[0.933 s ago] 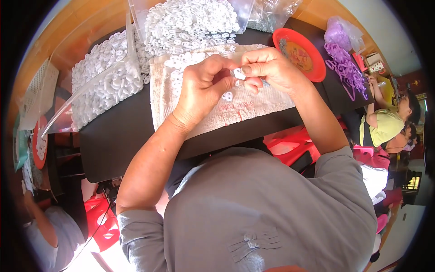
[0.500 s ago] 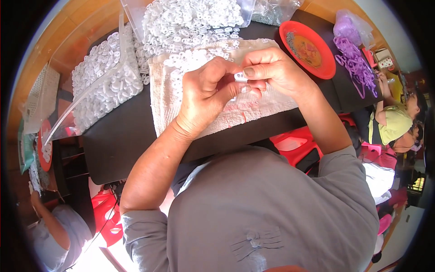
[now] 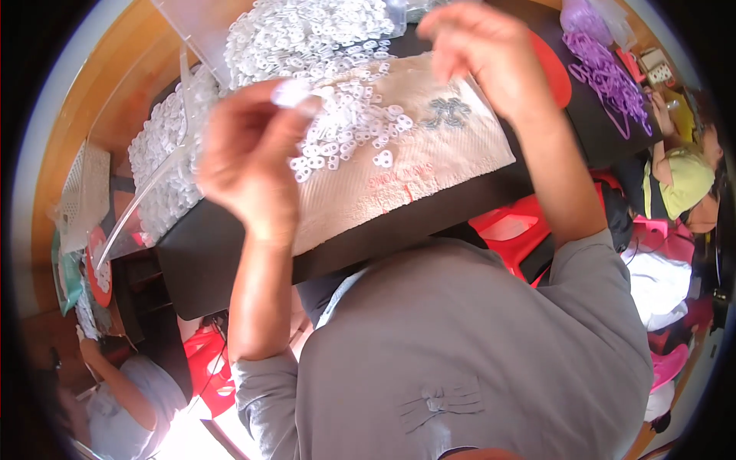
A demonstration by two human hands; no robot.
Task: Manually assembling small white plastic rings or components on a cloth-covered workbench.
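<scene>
My left hand point(image 3: 249, 157), blurred, is raised over the left side of the towel point(image 3: 429, 172). Between its thumb and fingers is a small white plastic piece point(image 3: 291, 93). My right hand point(image 3: 494, 61) is lifted over the towel's far right corner, beside the red plate point(image 3: 549, 67), which it partly covers. Its fingers are smeared by motion, so whether they hold anything is unclear. A loose heap of small white plastic pieces with holes point(image 3: 349, 123) lies on the towel between my hands. Right of the heap sits a little cluster of small dark grey metal parts point(image 3: 447, 113).
A large mound of white pieces point(image 3: 307, 34) rises at the back, spilling from a clear container. A clear bag of white pieces point(image 3: 165, 153) stands at the left. Purple straps point(image 3: 609, 84) lie at the far right. Other people point(image 3: 678, 180) sit to the right and at lower left point(image 3: 134, 402).
My hands were together over the towel around a white piece. They have parted, the left moving left with a white piece, the right moving up and away. The metal parts now show.
</scene>
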